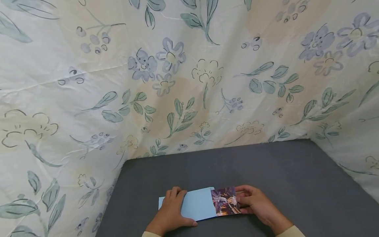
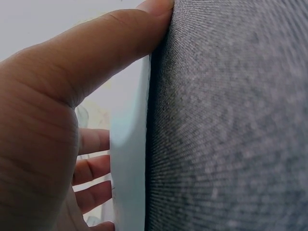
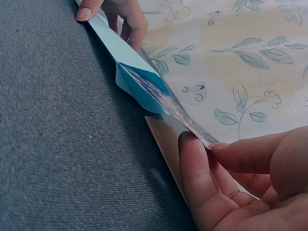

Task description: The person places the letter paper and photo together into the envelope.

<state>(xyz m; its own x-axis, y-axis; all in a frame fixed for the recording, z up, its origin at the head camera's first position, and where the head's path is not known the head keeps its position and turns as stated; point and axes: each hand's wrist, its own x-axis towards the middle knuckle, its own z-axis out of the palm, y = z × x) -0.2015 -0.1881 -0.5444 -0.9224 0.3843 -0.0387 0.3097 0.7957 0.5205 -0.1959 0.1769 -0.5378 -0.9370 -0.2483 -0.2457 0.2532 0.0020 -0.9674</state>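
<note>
A light blue envelope [image 1: 199,204] lies flat on the dark table, its open end facing right. Out of that end sticks a colourful picture card [image 1: 225,201], its inner part hidden in the envelope. My left hand [image 1: 170,210] holds the envelope near its left end, thumb [image 2: 120,36] at the near edge and fingers [image 2: 94,168] at the far edge. With thumb and fingers my right hand [image 1: 256,204] pinches the card's right end. In the right wrist view the envelope's mouth [image 3: 139,89] gapes around the card, and a brownish flat piece [image 3: 166,142] shows below it.
The dark grey cloth-like tabletop [image 1: 219,168] stretches behind and to both sides of the hands. A floral curtain [image 1: 177,82] hangs along the table's back, left and right edges.
</note>
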